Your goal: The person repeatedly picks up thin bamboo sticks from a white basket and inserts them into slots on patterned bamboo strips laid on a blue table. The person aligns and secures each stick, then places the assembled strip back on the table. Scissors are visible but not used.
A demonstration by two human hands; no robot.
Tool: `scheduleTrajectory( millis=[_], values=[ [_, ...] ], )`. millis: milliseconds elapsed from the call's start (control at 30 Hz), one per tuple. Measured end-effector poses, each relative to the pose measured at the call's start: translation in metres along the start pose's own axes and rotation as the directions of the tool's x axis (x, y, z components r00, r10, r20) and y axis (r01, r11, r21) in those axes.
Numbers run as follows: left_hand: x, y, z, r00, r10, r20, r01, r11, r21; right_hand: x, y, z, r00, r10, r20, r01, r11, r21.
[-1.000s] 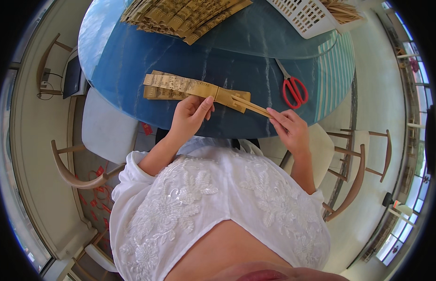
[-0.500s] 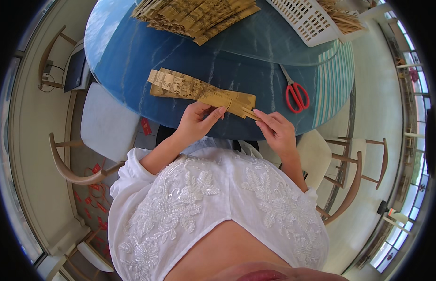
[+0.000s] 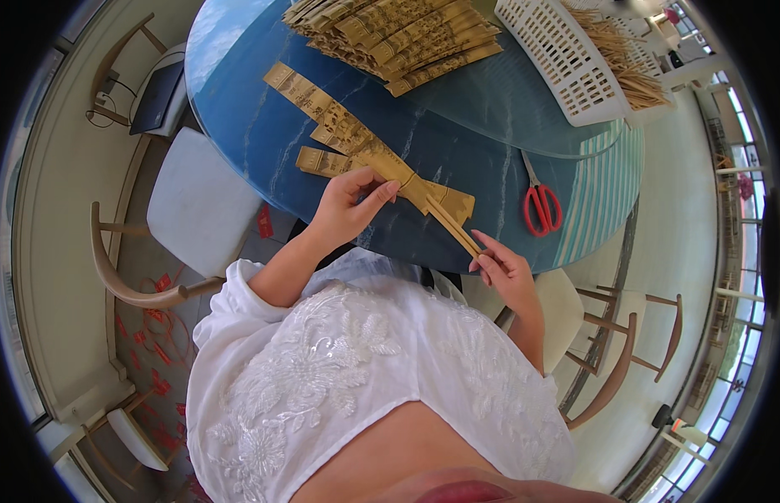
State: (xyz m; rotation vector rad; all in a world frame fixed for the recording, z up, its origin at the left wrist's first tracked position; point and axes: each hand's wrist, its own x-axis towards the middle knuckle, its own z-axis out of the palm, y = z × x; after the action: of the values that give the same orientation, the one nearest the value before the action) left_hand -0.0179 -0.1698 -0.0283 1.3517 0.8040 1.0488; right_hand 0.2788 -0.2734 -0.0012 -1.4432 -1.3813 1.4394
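A gold printed paper chopstick sleeve [image 3: 331,115] slants over the blue table. My left hand [image 3: 356,205] is closed on its lower part, thumb on top. From its lower end stick out light wooden chopsticks [image 3: 453,228], seemingly a pair, partly inside the paper. My right hand [image 3: 506,270] pinches their outer tips between thumb and fingers. Beneath the held sleeve, more gold sleeves [image 3: 323,161] lie crossed on the table, partly covered by it and my left hand.
Piled gold sleeves [image 3: 415,42] fill the far middle of the table [image 3: 264,126]. A white slotted basket [image 3: 566,71] stands far right, with many wooden chopsticks [image 3: 629,75] beside its wall. Red-handled scissors [image 3: 541,208] lie at right. Chairs [image 3: 197,201] flank the table.
The held sleeve has lifted off the others and tilted steeper. My right hand has moved down and right, away from my left, and a longer stretch of chopsticks shows. The view has shifted.
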Motion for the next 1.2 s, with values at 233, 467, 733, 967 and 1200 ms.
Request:
scheduleTrajectory(
  millis=[233, 467, 733, 967, 1200],
  values=[
    [0.001, 0.006, -0.005, 0.989, -0.093, 0.114, 0.093, 0.996, 0.006, -0.006, 0.01, 0.0, 0.992, 0.021, 0.127, -0.047, 0.976, 0.21],
    [-0.012, 0.008, 0.022, 0.962, -0.13, 0.239, 0.122, 0.991, 0.046, 0.011, 0.006, 0.038, 0.995, 0.003, 0.1, -0.037, 0.938, 0.344],
    [-0.012, 0.013, 0.011, 0.959, -0.156, 0.238, 0.144, 0.987, 0.069, 0.007, 0.007, 0.041, 0.988, -0.026, 0.152, -0.03, 0.934, 0.356],
    [-0.012, 0.001, 0.005, 0.917, -0.192, 0.351, 0.221, 0.974, -0.046, -0.003, 0.006, 0.034, 0.976, 0.021, 0.215, -0.08, 0.96, 0.268],
    [-0.012, 0.0, 0.003, 0.887, -0.233, 0.399, 0.289, 0.954, -0.085, -0.005, 0.01, 0.038, 0.978, -0.042, 0.207, -0.029, 0.945, 0.325]
  ],
)
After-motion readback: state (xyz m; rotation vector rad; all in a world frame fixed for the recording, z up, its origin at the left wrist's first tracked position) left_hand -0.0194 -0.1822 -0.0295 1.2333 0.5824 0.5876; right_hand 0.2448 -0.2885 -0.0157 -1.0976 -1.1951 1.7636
